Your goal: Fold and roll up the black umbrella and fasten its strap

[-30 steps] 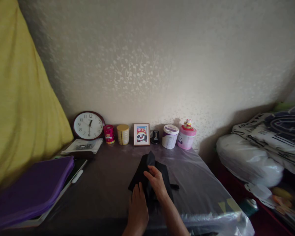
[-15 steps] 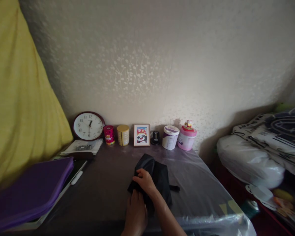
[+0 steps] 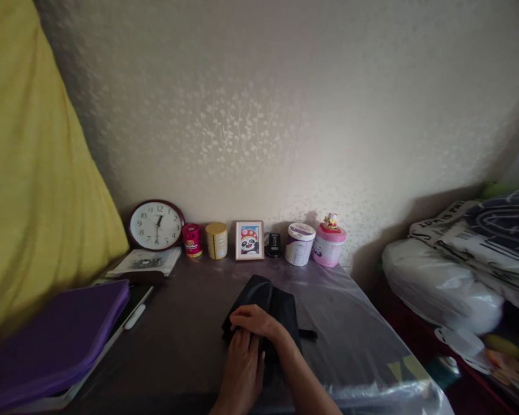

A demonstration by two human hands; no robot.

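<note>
A black folding umbrella [image 3: 283, 308], its fabric loosely gathered in folds, lies on the table in front of me. A short black strap sticks out from its right side. My left hand [image 3: 243, 360] comes from below, its fingers together and pressed on the near left part of the fabric. Across those fingertips lies my right hand [image 3: 255, 320], bent at the wrist, its fingers curled over the umbrella's left edge. The fingertips of both hands are partly hidden where they meet.
Along the wall stand a clock [image 3: 156, 226], a pink tin [image 3: 192, 240], a yellow-lidded can [image 3: 217, 241], a framed panda picture [image 3: 249, 241] and two tubs. A purple folder [image 3: 64, 334] lies at the left. Bagged bedding [image 3: 441, 288] is piled beyond the table's right edge.
My right hand has moved slightly down, and its fingers now curl over my left fingertips. My left hand has shifted slightly up the fabric. The umbrella's top has flattened a little.
</note>
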